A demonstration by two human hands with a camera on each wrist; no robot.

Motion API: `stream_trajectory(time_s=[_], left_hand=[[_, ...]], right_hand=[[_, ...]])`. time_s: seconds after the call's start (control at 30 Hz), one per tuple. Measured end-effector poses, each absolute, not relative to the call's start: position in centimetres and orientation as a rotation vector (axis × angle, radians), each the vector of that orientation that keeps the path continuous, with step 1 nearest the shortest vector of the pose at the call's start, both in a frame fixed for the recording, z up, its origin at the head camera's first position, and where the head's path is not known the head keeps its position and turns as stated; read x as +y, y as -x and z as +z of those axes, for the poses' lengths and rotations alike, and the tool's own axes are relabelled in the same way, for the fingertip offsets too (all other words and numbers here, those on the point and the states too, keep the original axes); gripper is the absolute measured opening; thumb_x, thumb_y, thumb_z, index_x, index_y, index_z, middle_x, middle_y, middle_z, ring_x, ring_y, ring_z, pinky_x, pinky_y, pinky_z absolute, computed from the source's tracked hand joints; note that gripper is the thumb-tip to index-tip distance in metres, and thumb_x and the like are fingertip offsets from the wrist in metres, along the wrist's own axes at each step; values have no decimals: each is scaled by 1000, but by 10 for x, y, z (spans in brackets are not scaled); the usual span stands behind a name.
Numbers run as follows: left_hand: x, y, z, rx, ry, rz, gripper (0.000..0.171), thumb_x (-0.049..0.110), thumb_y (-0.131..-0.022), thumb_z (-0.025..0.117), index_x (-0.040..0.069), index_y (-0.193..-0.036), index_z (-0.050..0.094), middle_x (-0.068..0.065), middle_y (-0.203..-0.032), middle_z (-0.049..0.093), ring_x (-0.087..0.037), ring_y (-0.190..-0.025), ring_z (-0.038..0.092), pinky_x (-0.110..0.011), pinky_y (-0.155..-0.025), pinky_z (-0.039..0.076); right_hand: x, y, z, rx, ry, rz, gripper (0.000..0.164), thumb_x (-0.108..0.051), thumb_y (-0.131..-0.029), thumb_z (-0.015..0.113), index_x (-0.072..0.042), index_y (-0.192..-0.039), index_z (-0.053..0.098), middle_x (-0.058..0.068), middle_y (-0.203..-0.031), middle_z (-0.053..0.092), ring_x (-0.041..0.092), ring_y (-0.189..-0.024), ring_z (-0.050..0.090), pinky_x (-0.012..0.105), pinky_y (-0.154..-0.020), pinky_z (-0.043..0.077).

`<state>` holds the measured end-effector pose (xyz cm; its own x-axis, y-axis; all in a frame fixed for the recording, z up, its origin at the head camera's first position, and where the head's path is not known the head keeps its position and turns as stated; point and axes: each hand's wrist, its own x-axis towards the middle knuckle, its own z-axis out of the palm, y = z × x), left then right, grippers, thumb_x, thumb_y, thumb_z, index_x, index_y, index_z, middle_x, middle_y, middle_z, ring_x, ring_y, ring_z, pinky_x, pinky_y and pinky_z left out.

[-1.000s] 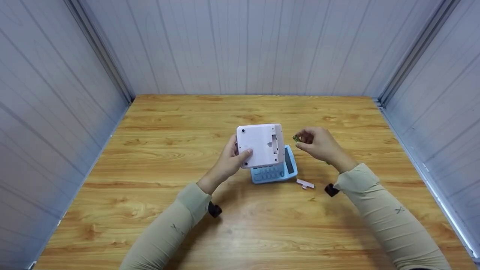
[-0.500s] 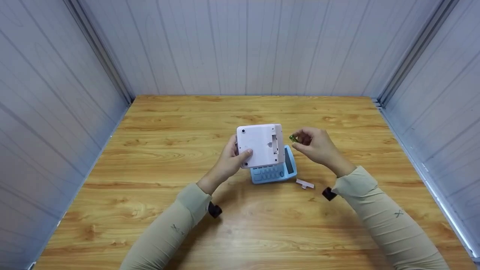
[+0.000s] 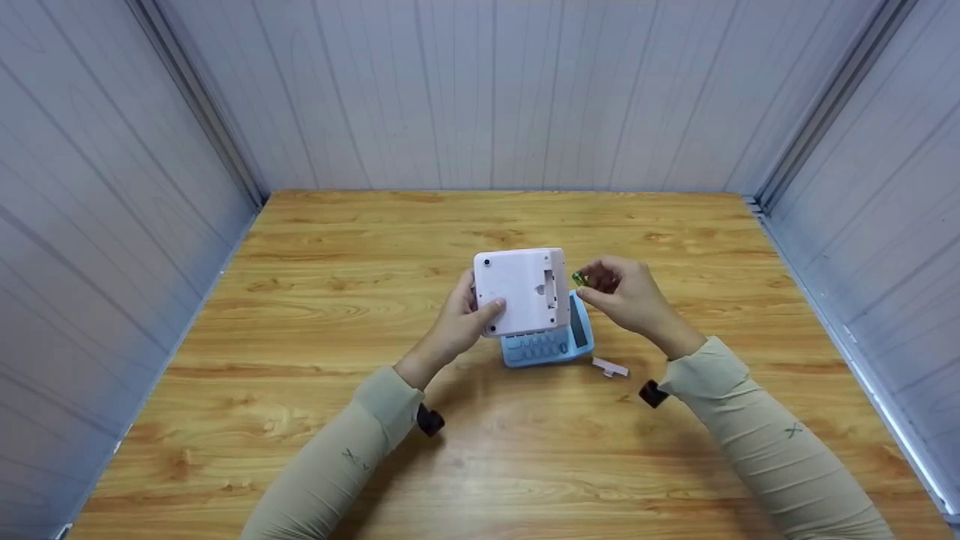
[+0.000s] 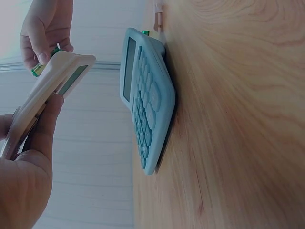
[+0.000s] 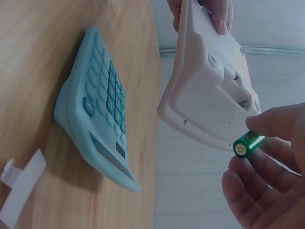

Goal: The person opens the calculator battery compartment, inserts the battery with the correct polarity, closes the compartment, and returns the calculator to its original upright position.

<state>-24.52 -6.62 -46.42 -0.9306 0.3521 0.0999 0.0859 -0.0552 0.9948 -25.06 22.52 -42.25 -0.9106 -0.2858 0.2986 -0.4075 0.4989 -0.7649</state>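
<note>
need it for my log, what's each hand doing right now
Left hand: holding the pale calculator.
Right hand: pinching a green battery.

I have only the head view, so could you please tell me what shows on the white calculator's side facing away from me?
Observer: The left wrist view shows a display on the white calculator.
Operator: Thank you; what does it hide on the blue calculator?
Observer: The right wrist view shows a small dark panel beside its screen.
Operator: Anything else hidden near it?
Observer: In the left wrist view, a small green object peeks past its screen end.
</note>
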Motion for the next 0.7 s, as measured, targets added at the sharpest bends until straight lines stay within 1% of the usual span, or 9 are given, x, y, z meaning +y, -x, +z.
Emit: stream_trajectory(time_s=[0.2, 0.4, 0.6, 0.7], left_hand=[[-67, 245, -467, 2007, -516, 2113, 56, -1, -109, 55, 1, -160, 32, -31, -145, 63, -43, -129, 70, -51, -96, 66], [-68, 246, -466, 2010, -502, 2097, 56, 0, -110, 55, 5, -161, 33, -27, -148, 63, -41, -131, 70, -49, -98, 66], [-68, 246, -467, 2009, -489, 2098, 57, 1, -110, 54, 6, -162, 32, -26, -149, 63, -40, -131, 70, -49, -98, 66], [-68, 246, -468, 2012, -487, 2098, 58, 1, -110, 54, 6, -164, 31, -26, -149, 63, -40, -131, 70, -48, -99, 66]], right_hand=[[222, 250, -424, -2566, -592, 1482, 12, 0, -96, 79, 2, -108, 76, 15, -89, 71, 13, -73, 60, 19, -65, 52], [219, 250, -425, -2538, -595, 1558, 15, 0, -96, 78, 6, -109, 74, 16, -93, 74, 12, -78, 65, 19, -68, 54], [216, 250, -426, -2510, -574, 1620, 14, 0, -96, 79, 3, -108, 75, 10, -93, 77, 10, -80, 68, 20, -69, 57], [214, 250, -427, -2494, -567, 1660, 14, 1, -95, 80, 4, -108, 74, 11, -93, 77, 11, -80, 69, 20, -70, 58]])
